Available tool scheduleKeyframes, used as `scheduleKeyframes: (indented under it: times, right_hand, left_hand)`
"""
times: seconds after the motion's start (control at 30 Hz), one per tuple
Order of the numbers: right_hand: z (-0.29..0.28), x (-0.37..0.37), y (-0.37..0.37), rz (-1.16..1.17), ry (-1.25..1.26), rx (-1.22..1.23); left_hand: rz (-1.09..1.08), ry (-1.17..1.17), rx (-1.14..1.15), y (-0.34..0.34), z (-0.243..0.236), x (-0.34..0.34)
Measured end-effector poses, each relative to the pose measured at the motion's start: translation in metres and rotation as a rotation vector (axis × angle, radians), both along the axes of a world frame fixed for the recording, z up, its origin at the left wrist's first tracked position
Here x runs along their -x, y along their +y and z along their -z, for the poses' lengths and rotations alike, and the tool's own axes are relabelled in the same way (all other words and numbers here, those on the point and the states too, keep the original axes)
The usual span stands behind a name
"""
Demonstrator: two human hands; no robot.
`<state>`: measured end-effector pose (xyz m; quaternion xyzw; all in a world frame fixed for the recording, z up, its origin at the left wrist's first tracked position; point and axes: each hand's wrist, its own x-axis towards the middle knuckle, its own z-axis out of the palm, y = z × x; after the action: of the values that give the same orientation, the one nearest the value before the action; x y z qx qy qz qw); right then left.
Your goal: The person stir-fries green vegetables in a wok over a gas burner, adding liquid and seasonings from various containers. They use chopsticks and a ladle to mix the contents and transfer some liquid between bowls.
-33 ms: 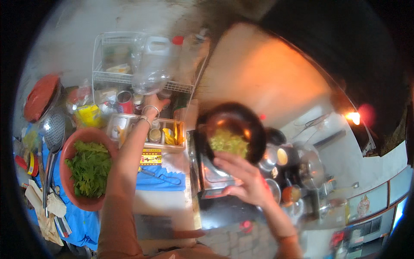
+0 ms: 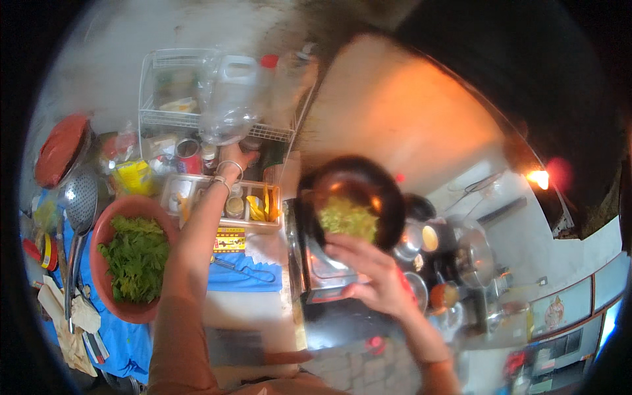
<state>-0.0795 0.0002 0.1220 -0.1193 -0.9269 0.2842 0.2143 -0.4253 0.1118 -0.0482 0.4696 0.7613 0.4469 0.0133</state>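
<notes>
My left hand (image 2: 236, 158), with bangles at its wrist, reaches over a divided seasoning box (image 2: 257, 227) to the foot of a wire rack. Its fingers curl at a dark-topped container (image 2: 251, 142); what they hold is mostly hidden. Over the stove's near edge, my right hand (image 2: 375, 273) is open, its fingers stretched and the thumb apart. The fingertips overlap the near rim of a dark wok (image 2: 388, 181); I cannot tell whether they touch it. Chopped pale-green vegetables (image 2: 349, 218) lie inside the wok.
A reddish basin (image 2: 102, 280) of leafy greens (image 2: 135, 257) stands at left, beside a perforated ladle (image 2: 80, 197). The wire rack (image 2: 171, 118) holds a white plastic jug (image 2: 237, 82). A yellow box (image 2: 229, 240) and blue cloth (image 2: 247, 276) lie before the seasoning box. Metal pots (image 2: 474, 253) stand at right.
</notes>
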Motion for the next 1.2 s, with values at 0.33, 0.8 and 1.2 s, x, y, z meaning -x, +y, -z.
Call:
scheduleKeyframes:
  times: [0.33,0.8,1.2]
  right_hand:
    - [0.014,-0.001,-0.019,-0.007,0.239,0.673]
    - [0.017,-0.01,-0.044,0.041,0.29,0.899]
    - [0.045,-0.028,-0.055,0.158,0.463,0.858]
  left_hand:
    - [0.041,-0.038,0.19,0.03,0.042,0.002]
    - [0.032,0.123,0.453,0.004,0.017,-0.014]
    - [0.107,0.186,0.579,0.005,0.015,-0.012]
